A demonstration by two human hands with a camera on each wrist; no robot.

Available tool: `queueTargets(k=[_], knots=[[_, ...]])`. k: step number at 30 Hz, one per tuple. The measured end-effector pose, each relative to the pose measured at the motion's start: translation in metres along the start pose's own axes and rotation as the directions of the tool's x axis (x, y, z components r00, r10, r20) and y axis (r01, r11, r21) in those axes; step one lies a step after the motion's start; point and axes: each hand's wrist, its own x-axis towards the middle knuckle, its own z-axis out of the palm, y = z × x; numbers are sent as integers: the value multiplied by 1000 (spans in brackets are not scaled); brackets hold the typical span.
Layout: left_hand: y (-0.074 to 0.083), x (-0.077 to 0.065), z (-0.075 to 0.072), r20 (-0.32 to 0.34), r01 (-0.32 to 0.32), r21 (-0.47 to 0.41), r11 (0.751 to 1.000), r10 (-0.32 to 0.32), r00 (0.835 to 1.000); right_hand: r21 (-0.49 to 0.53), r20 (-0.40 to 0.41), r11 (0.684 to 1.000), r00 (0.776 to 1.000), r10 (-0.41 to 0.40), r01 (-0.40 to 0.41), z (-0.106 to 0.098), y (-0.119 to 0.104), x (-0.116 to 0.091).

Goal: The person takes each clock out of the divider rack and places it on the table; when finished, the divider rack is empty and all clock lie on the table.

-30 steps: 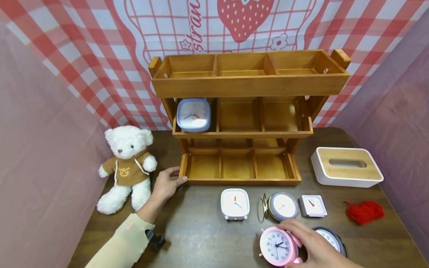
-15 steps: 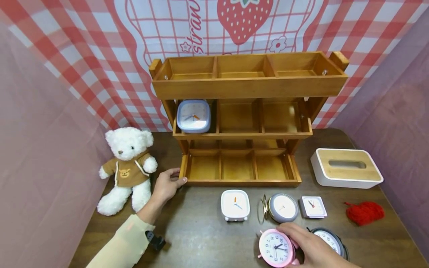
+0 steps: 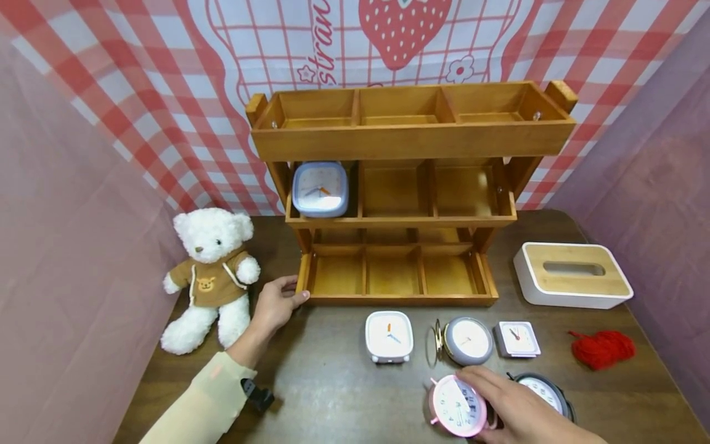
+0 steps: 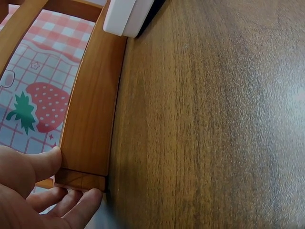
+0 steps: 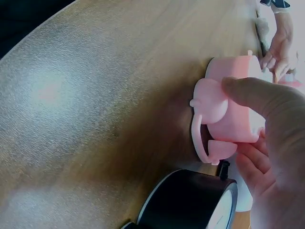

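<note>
My left hand (image 3: 277, 305) grips the front left corner of the wooden three-tier shelf (image 3: 399, 302). In the left wrist view the thumb and fingers (image 4: 86, 205) lie on either side of its end. My right hand (image 3: 516, 404) holds a pink twin-bell alarm clock (image 3: 459, 406) at the front of the table. Thumb and fingers pinch its sides near the bells (image 5: 211, 101), and its face looks up, with the numerals turned sideways. Right beside that hand lies a black round alarm clock (image 3: 540, 391), partly covered by the hand. A blue clock (image 3: 320, 189) stands in the middle tier's left compartment.
In front of the shelf are a white clock (image 3: 389, 337), a grey round clock with a hinged lid (image 3: 469, 341) and a small square clock (image 3: 518, 339). Red yarn (image 3: 603, 349) and a tissue box (image 3: 574, 274) are at right, a teddy bear (image 3: 211, 277) at left.
The pink alarm clock has tilted in my right hand, and glare now crosses its face. My left hand keeps its hold on the shelf corner.
</note>
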Motion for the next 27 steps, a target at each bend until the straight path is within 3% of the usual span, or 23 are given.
queueTargets(k=[5,10,16,23,27], knots=[[0,1,-1,6,8,4,1000,-8,1000,-56,-84,995,993,-83,79,2,4,1],[-1,1,-1,7,4,6,1000,-4,1000,-21,-56,998,996,-67,66,0,5,-1],[0,0,-1,8,3,2,1000,-3,1000,25,-129,997,990,-65,69,-12,3,0],[0,0,-2,17,6,-2,1000,-6,1000,27,-322,996,944,-75,88,-35,-10,18],[0,0,-3,15,7,1,1000,-7,1000,26,-396,999,918,-19,31,-48,-20,40]])
